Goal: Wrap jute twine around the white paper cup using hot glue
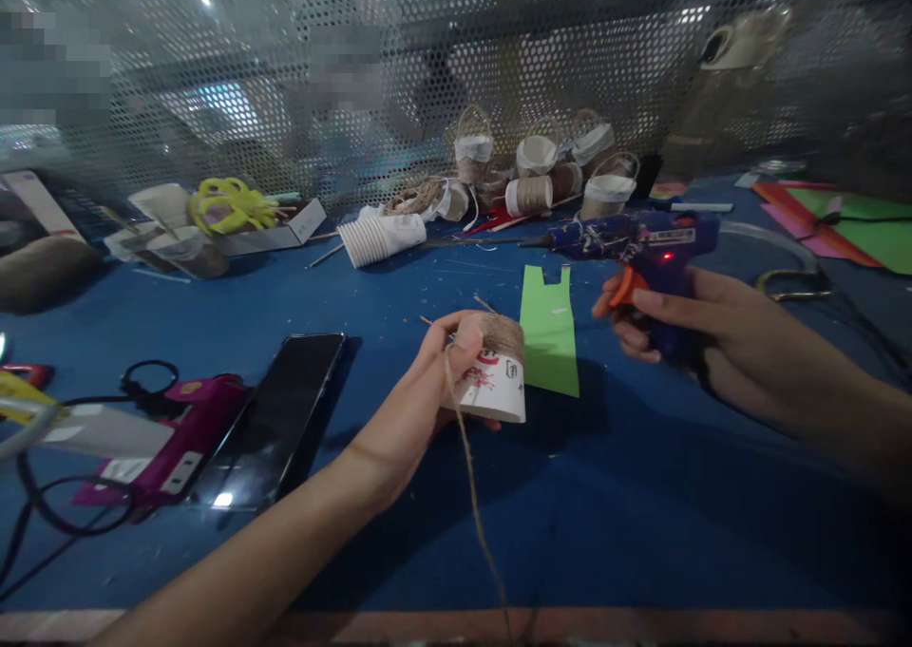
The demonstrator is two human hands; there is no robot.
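Observation:
A white paper cup (503, 390) with red and black print lies on its side in my left hand (446, 367), whose fingers wrap round it. Brown twine (503, 335) covers one end of the cup, and a loose strand (470, 476) hangs from under my thumb down past the table's front edge. My right hand (684, 319) is closed round the handle of a blue glue gun (634, 237) with an orange trigger and a lit red light. The gun's nozzle points left, above the table and away from the cup. A green paper piece (552, 343) lies just behind the cup.
Stacked paper cups (381, 239) lie behind my left hand. Several twine-wrapped cups (536, 156) with handles stand along the mesh panel (399, 77). At left are a phone (285, 409), a magenta power strip (175, 443) and cables. Coloured paper (865, 224) lies at right.

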